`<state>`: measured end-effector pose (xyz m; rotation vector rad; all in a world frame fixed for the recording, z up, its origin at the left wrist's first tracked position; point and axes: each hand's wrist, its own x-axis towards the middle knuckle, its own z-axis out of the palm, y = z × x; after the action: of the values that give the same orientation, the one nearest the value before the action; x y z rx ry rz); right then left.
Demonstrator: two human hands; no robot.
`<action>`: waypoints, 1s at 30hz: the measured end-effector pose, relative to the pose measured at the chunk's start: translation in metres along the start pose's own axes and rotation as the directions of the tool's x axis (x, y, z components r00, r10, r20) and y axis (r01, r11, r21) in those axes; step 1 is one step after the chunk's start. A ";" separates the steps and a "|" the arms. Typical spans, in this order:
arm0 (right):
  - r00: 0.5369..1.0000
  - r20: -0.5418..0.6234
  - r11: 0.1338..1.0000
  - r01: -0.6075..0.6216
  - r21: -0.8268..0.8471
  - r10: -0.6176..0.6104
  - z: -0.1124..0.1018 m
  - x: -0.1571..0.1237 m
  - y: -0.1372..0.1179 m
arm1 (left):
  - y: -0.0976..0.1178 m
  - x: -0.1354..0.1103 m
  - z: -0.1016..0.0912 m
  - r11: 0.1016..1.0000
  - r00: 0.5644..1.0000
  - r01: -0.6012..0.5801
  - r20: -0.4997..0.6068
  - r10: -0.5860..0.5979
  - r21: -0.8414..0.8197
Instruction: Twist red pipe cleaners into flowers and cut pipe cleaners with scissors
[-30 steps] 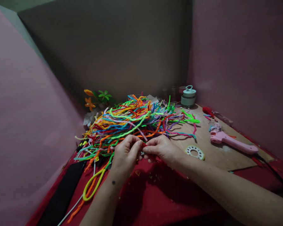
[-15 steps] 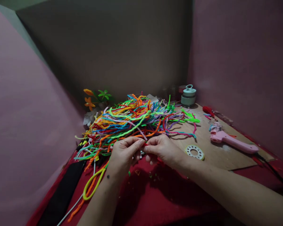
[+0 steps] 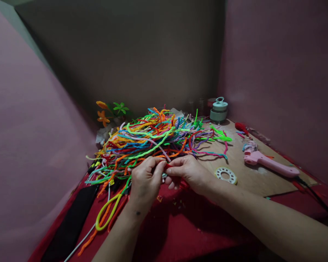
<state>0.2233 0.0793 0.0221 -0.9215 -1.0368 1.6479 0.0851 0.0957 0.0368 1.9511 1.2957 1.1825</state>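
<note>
A small red piece, which looks like pipe cleaner [image 3: 168,166], is pinched between the fingertips of both hands in front of the pile. My left hand [image 3: 148,178] is closed, thumb against forefinger, at the red piece's left end. Opposite it, my right hand [image 3: 187,172] is closed on the same piece, its lower fingers curled beneath. Much of the red piece is hidden by the fingers. Just behind my hands lies a large heap of multicoloured pipe cleaners [image 3: 153,140]. A yellow loop [image 3: 100,222] rests beside my left forearm.
On the wooden board [image 3: 251,182] lie a white tape spool [image 3: 225,175] and a pink tool [image 3: 273,165] with a black cord. A lidded jar [image 3: 219,110] stands behind. Orange and green pipe-cleaner flowers [image 3: 103,118] rise at back left. A black strip [image 3: 71,225] lies at left.
My left wrist has turned and shifted slightly right, uncovering a red strand beside the yellow loop. Both hands still pinch the red piece in nearly the same place.
</note>
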 end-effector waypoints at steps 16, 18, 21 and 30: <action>0.993 0.116 0.988 -0.040 0.152 0.023 -0.003 0.000 0.000 | 0.009 0.008 -0.009 0.804 0.886 0.452 0.299 -0.355 -0.386; 0.995 0.096 0.988 -0.052 0.145 0.038 -0.003 0.000 0.000 | 0.009 0.008 -0.009 0.796 0.883 0.460 0.301 -0.361 -0.394; 0.997 0.068 0.992 -0.036 0.125 0.027 -0.002 0.000 0.000 | 0.011 0.008 -0.008 0.806 0.884 0.458 0.283 -0.371 -0.374; 0.998 0.038 0.997 -0.045 -0.063 0.047 0.000 -0.002 0.001 | 0.006 0.005 -0.004 0.883 0.931 0.361 0.173 -0.322 -0.301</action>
<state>0.2236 0.0774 0.0217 -0.9638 -1.1063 1.6857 0.0849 0.0973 0.0449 1.4574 1.2278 1.0128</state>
